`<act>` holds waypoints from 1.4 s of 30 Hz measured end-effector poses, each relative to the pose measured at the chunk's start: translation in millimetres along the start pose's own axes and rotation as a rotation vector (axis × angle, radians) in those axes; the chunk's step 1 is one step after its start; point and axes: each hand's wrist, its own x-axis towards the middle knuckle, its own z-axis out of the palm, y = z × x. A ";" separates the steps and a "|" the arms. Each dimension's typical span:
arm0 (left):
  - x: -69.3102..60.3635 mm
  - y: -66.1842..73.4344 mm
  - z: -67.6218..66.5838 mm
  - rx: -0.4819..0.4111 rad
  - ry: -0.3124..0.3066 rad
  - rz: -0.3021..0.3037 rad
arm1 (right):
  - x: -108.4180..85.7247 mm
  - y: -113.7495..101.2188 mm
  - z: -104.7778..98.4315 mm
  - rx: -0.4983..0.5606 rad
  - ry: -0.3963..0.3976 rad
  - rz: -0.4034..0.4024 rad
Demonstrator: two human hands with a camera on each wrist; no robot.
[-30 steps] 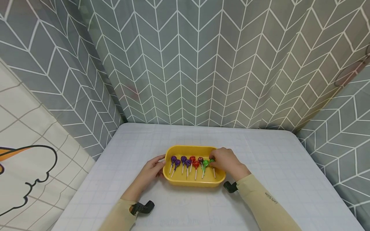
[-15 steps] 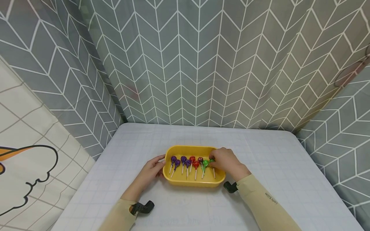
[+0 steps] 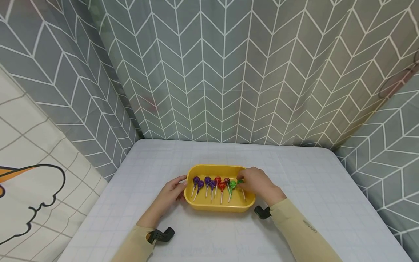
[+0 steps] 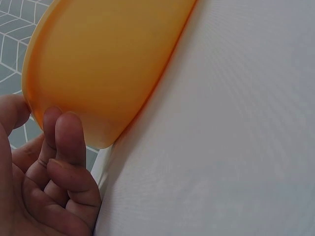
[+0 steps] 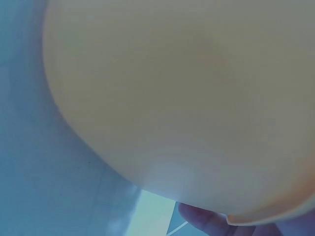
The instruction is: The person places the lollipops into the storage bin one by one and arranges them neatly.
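A yellow tray [image 3: 216,207] lies on the table with several lollipops in it. My left hand [image 3: 170,191] grips its left end; in the left wrist view the fingertips [image 4: 70,132] are against the outer wall. Over the tray's right end, my right hand [image 3: 258,183] pinches a green lollipop [image 3: 240,181] by the head, its stick angled down into the tray. Another green lollipop [image 3: 232,185] lies just left of it. Red lollipops [image 3: 222,186] and a dark red one [image 3: 227,180] are in the middle, purple lollipops [image 3: 200,184] at the left. The right wrist view mostly shows the tray's outside.
The white table [image 3: 209,233] extends around the tray on all sides. Grey patterned curtains [image 3: 222,72] hang behind it and along both sides. Black wrist cameras [image 3: 164,235] sit on both forearms.
The stick of the green lollipop in my right hand has swung slightly right at its lower end. The right forearm has shifted a touch rightward. My left hand stays on the tray.
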 end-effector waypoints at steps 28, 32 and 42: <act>-4.5 8.5 1.3 -0.018 -0.014 -0.001 | -11.5 7.2 -3.7 0.099 0.095 -0.067; -1.9 1.3 -4.7 0.026 0.005 0.020 | -11.1 6.6 -1.8 0.111 0.129 -0.094; 8.2 11.0 -48.0 0.471 0.197 0.106 | -14.5 21.9 -17.9 0.168 0.200 -0.061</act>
